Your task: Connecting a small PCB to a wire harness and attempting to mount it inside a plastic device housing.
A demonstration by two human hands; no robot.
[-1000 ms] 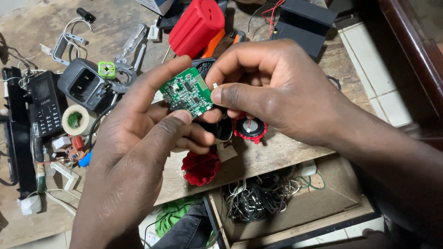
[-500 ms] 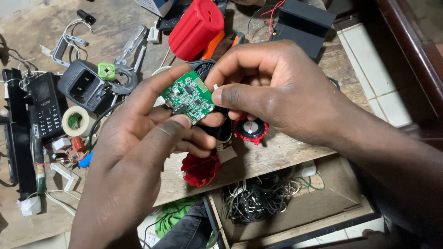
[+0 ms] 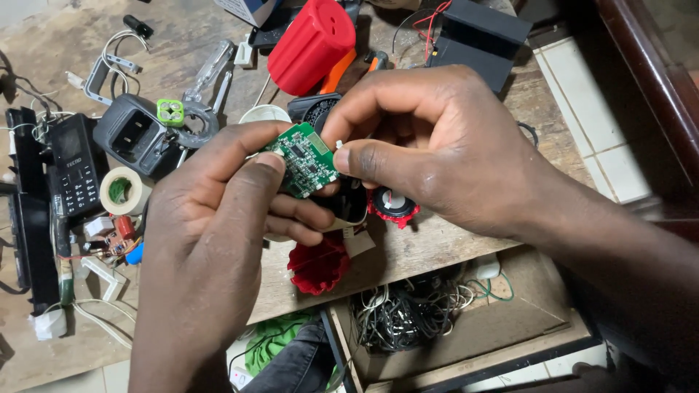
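Holding a small green printed circuit board (image 3: 304, 160) above the cluttered wooden worktop (image 3: 437, 251), both hands meet at the centre of the view. The left hand (image 3: 218, 218) has its grip pinched on the board's left edge, thumb on top and fingers curled beneath. The right hand (image 3: 429, 142) presses thumb and forefinger together at the board's right edge, where a small white part shows; whether they clamp the board itself or only that part cannot be told.

Directly under the hands lie a red ribbed round plastic piece (image 3: 318, 266) and a small round speaker with a red rim (image 3: 393, 206), the latter touching the worktop just below the right hand. Behind the hands rests a red cylindrical speaker housing (image 3: 312, 44), tilted, with a black rectangular box (image 3: 477, 36) to its right. To the left sit a dark grey charger cradle (image 3: 135, 135), a roll of pale tape (image 3: 120, 191) and a black keypad phone (image 3: 74, 171). An open wooden drawer (image 3: 524, 327) below the worktop edge contains a tangle of dark wires (image 3: 400, 316).
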